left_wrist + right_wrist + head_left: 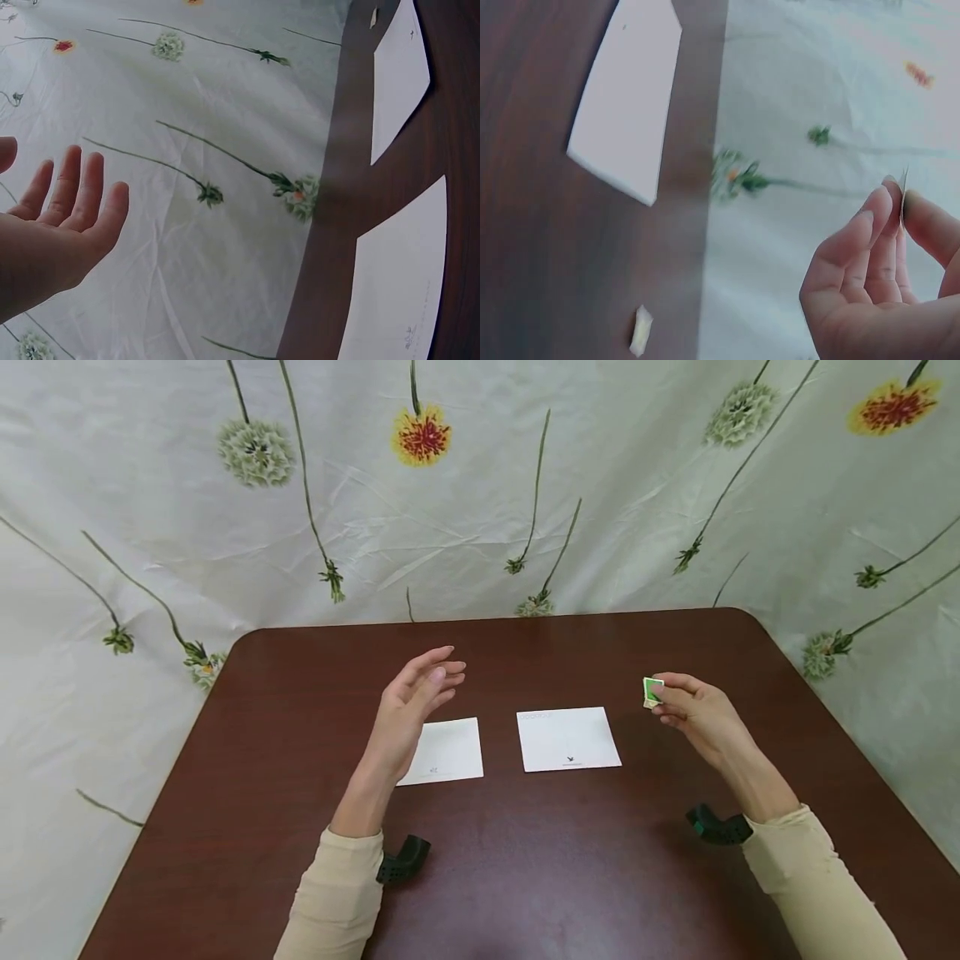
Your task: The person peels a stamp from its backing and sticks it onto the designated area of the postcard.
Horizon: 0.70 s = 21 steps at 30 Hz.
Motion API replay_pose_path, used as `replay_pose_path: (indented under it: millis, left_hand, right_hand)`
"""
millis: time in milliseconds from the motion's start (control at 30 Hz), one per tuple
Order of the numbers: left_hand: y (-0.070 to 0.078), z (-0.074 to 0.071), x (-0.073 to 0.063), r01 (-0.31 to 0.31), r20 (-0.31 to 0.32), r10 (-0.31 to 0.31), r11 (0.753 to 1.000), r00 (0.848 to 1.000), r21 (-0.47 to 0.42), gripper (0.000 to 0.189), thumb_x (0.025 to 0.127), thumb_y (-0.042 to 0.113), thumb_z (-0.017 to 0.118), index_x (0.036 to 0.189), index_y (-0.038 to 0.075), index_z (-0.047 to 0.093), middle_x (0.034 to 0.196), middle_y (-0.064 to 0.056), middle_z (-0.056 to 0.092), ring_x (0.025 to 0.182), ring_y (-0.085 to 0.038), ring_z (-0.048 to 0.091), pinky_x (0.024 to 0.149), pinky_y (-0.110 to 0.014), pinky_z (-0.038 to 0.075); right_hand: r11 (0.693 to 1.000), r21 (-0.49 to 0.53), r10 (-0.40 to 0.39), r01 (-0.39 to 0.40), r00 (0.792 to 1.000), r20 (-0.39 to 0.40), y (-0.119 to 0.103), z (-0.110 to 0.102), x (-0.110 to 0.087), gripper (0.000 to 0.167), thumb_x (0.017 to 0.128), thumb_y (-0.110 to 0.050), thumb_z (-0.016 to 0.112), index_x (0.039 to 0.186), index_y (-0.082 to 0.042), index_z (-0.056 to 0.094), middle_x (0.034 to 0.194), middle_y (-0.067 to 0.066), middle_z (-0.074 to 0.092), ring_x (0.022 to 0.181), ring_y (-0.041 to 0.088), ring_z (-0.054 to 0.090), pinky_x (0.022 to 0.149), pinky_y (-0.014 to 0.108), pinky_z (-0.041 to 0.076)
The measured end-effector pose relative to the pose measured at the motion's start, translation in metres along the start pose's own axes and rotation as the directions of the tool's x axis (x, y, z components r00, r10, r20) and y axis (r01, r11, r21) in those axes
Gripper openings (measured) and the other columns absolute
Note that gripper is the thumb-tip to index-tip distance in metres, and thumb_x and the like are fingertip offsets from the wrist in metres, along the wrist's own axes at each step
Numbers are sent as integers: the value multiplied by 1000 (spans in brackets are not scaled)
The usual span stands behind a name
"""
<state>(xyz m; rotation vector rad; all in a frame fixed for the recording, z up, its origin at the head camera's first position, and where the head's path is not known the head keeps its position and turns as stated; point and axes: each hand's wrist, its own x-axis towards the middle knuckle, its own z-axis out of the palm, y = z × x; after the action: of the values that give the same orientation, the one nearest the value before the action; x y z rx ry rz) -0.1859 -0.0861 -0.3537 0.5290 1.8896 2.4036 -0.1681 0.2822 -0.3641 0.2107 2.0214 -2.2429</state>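
My right hand (701,714) is raised over the right part of the table, pinching a small flat green square with a white border (653,688) between thumb and fingers. Seen from the right wrist, that square (904,196) is edge-on and very thin. A small pale folded piece (640,330) lies on the table below this hand. My left hand (408,710) is held up above the left white card (450,747), covering part of it; its fingers are loosely bent with nothing in them. Between the hands lies the right white card (570,743), with a small dark mark near its lower edge.
The dark brown table (480,868) has rounded far corners. Behind it hangs a pale cloth (480,518) printed with flowers and stems. A black wrist device (403,860) sits at the left sleeve, and another black device (720,825) at the right.
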Motion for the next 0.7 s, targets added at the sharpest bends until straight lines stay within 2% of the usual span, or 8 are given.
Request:
replay_pose_path:
  millis: [100,333,500,700]
  left_hand:
    - [-1,3,-1,0,31,-1,1000,1000,24,37,100,11,48,134,-2,47,115,-8,62,111,-25,56,101,-45,38]
    - [-9,12,-3,25,119,-37,994,992,102,33,100,12,49,131,0,51,117,-21,61,110,-28,56,97,-41,41]
    - [-16,20,-5,51,157,-78,984,984,171,31,100,14,51,128,3,56,112,-11,65,109,-25,58,99,-39,40]
    - [-26,32,-7,81,195,-128,969,972,232,29,98,19,55,124,5,61,111,-10,66,110,-22,59,96,-35,43]
  right_hand:
    - [999,-39,-24,25,999,32,-3,15,-3,8,92,-10,64,99,-15,64,91,-1,62,75,11,61,68,20,50]
    - [982,-173,-57,68,996,68,-5,48,-5,14,92,-11,66,105,-9,60,84,-5,68,73,12,63,72,24,52]
    - [972,-215,-80,100,992,100,-5,70,-5,19,90,-11,67,106,-6,60,84,-5,68,75,14,62,74,27,52]
    - [963,-228,-111,143,982,150,-3,96,-6,30,88,-5,68,113,7,56,84,-2,68,75,15,63,75,30,53]
